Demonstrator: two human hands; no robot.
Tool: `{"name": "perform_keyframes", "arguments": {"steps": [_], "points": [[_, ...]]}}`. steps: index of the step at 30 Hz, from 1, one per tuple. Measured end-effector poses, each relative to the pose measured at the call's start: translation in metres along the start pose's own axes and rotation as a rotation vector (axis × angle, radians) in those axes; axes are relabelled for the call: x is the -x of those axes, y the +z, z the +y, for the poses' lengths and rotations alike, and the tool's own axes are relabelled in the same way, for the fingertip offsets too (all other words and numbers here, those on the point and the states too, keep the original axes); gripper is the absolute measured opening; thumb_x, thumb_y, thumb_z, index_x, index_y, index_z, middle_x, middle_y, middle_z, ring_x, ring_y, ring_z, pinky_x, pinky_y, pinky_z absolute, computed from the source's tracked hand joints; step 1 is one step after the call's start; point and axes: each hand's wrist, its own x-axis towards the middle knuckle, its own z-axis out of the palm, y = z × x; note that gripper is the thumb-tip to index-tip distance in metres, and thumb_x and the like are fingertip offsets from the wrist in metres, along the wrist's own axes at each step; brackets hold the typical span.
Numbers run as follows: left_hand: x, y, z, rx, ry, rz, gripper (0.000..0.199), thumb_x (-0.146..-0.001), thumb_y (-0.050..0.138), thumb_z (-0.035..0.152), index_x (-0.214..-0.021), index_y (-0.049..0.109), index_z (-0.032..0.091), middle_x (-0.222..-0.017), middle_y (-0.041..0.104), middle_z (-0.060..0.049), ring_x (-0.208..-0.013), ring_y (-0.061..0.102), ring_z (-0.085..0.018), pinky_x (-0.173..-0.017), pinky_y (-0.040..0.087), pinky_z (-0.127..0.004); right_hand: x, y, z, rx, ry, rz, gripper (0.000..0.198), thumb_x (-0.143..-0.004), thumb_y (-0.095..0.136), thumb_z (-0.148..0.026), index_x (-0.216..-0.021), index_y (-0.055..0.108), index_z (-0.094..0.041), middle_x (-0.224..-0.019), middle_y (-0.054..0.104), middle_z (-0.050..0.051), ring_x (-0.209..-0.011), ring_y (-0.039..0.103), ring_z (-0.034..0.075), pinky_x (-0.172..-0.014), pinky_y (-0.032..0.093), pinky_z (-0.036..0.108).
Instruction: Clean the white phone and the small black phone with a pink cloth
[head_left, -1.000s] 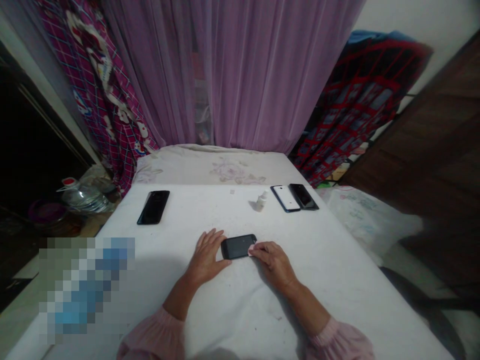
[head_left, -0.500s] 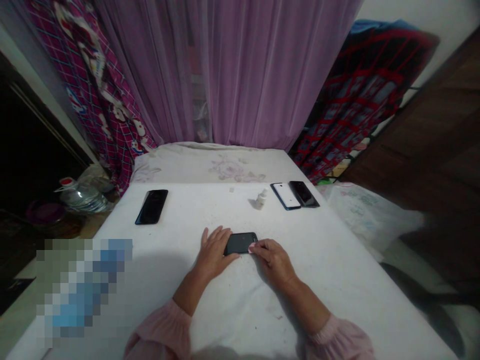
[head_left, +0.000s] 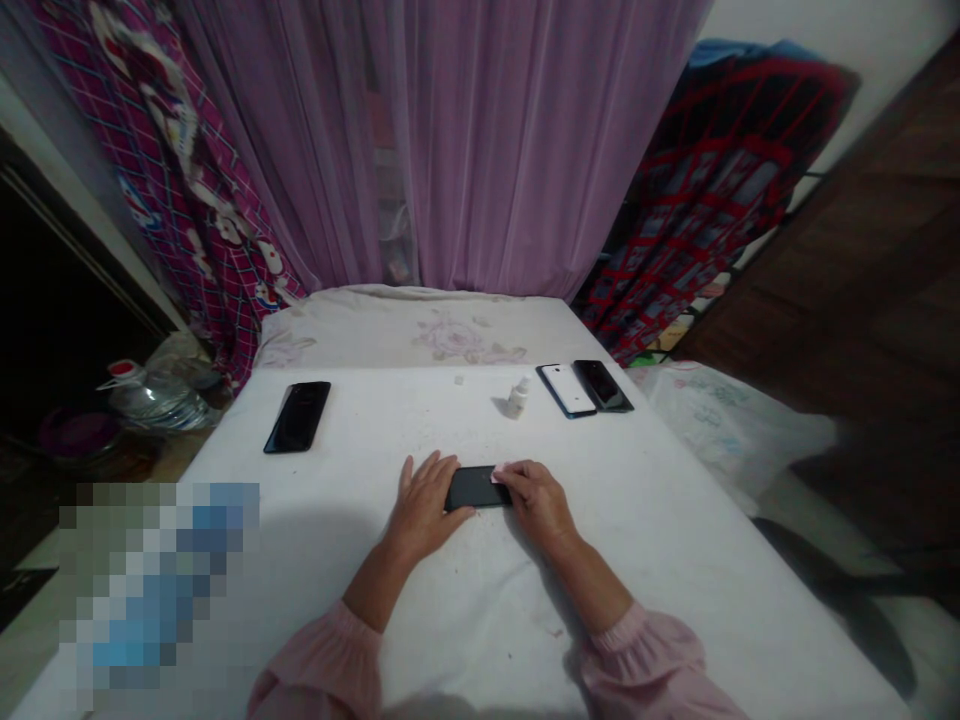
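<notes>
A dark smartphone [head_left: 472, 487] lies flat and lengthwise on the white tablecloth in front of me. My left hand [head_left: 427, 500] steadies its left end, thumb along the near edge and fingers at the far edge. Between the pinched fingers of my right hand [head_left: 541, 505] is a small pale pink piece [head_left: 499, 474], perhaps cloth or sponge; its exact kind is unclear. It touches the upper right part of the phone, and the fingers cover the phone's right end. Tiny crumbs are scattered on the cloth around the phone.
A small spray bottle [head_left: 517, 398] stands beyond my hands. Farther right lie a white-backed phone [head_left: 568, 388] and a black phone [head_left: 602, 385]; another black phone [head_left: 298, 417] is at left. A blurred-out blue item [head_left: 161, 590] lies near the table's left edge. Purple curtains [head_left: 510, 150] hang behind.
My right hand has moved the pink piece from the phone's near right corner up toward its far edge. My left hand stays on the phone. The view has shifted slightly.
</notes>
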Motion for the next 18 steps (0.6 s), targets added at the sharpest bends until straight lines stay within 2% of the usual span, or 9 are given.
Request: {"name": "perform_keyframes", "arguments": {"steps": [3,6,12,18], "points": [[0.000,0.002,-0.002,0.006,0.017,0.011,0.061,-0.086,0.064,0.040,-0.140,0.043,0.021,-0.146,0.050,-0.012,-0.143,0.034,-0.032,-0.118,0.010,-0.062,0.019,-0.007,-0.008,-0.035,-0.019,0.015,0.031,-0.090,0.053,-0.008,-0.103,0.075,-0.026,-0.091,0.070,0.006,-0.086,0.064,0.017,-0.077,0.052,0.027],[0.000,0.002,-0.003,0.011,0.029,0.010,0.060,-0.087,0.063,0.041,-0.140,0.043,0.021,-0.146,0.050,-0.012,-0.143,0.034,-0.032,-0.118,0.010,-0.063,0.024,-0.008,-0.011,-0.035,-0.007,0.011,0.031,-0.089,0.054,-0.008,-0.103,0.075,-0.026,-0.090,0.070,0.005,-0.086,0.064,0.018,-0.076,0.052,0.027],[-0.001,0.000,-0.003,0.011,0.019,-0.028,0.061,-0.086,0.065,0.038,-0.140,0.043,0.019,-0.148,0.048,-0.013,-0.143,0.032,-0.032,-0.117,0.010,-0.063,-0.008,0.006,-0.002,0.027,0.050,-0.002,0.030,-0.087,0.056,-0.008,-0.097,0.077,-0.027,-0.088,0.070,0.005,-0.082,0.062,0.019,-0.073,0.051,0.028],[0.000,0.005,-0.002,-0.003,0.009,0.038,0.060,-0.084,0.067,0.041,-0.137,0.047,0.020,-0.145,0.051,-0.012,-0.143,0.034,-0.032,-0.118,0.012,-0.061,-0.018,0.013,-0.003,0.059,0.105,-0.010,0.031,-0.086,0.054,-0.007,-0.098,0.077,-0.025,-0.090,0.070,0.006,-0.085,0.061,0.020,-0.074,0.049,0.029]]}}
